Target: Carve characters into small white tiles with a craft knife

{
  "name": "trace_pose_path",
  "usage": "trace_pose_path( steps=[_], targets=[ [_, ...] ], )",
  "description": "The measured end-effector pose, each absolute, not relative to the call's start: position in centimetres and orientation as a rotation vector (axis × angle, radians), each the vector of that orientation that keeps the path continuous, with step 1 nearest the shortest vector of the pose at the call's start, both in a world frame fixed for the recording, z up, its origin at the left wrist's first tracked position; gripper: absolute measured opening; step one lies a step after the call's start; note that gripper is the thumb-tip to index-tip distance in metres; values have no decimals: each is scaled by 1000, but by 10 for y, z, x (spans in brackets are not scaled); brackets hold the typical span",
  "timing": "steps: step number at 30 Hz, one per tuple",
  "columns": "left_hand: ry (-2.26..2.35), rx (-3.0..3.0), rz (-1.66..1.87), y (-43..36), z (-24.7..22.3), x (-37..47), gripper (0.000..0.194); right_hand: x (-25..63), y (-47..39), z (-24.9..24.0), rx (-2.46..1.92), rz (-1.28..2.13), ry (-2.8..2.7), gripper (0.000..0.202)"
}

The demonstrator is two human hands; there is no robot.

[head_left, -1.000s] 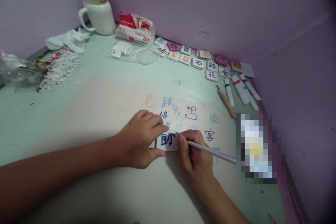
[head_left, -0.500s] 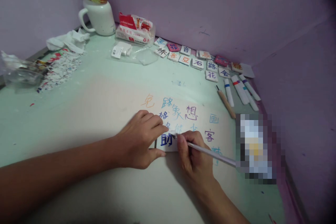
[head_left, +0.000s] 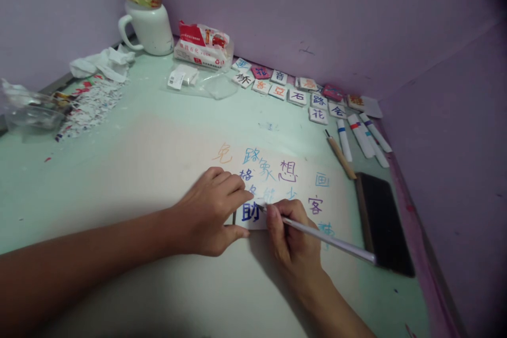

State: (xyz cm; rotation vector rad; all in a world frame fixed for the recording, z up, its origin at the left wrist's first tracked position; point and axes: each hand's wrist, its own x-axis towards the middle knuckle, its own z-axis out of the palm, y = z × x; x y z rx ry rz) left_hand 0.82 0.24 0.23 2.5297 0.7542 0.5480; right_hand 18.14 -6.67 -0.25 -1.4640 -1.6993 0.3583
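Observation:
My left hand [head_left: 222, 203] is closed on a small white tile [head_left: 253, 224], its fingers along the far side and its thumb at the near left corner. The tile bears a dark blue character and lies on a pale sheet [head_left: 295, 156] covered with coloured written characters. My right hand [head_left: 295, 245] pinches a slim silver pen-shaped craft knife [head_left: 328, 237]. Its dark tip meets the tile's surface just right of the character, while its shaft slants away to the right. The fingers partly hide the tile's edges.
A dark phone [head_left: 384, 222] lies right, below a wooden-handled tool [head_left: 341, 156] and several white markers [head_left: 360, 134]. Character tiles [head_left: 297, 96] line the back wall. Further left are a tissue pack [head_left: 204, 47], a lidded white mug [head_left: 152, 29] and a heap of shavings [head_left: 95, 108].
Both hands stay almost in place, with the craft knife's tip still at the tile. The pixelated patch at the right now shows as a phone with a dark screen.

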Motion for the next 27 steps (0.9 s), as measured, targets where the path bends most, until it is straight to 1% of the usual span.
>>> trace_pose_path(
  steps=[6,18,27],
  targets=[
    [739,2520,561,2,3,8,35,182,-68,-3,-1414,370,-1608,13],
    [735,2514,552,2,3,7,38,185,-62,-1,-1362,328,-1788,11],
    [754,2516,536,3,4,8,37,184,-62,-1,-1421,258,-1849,9]
  ],
)
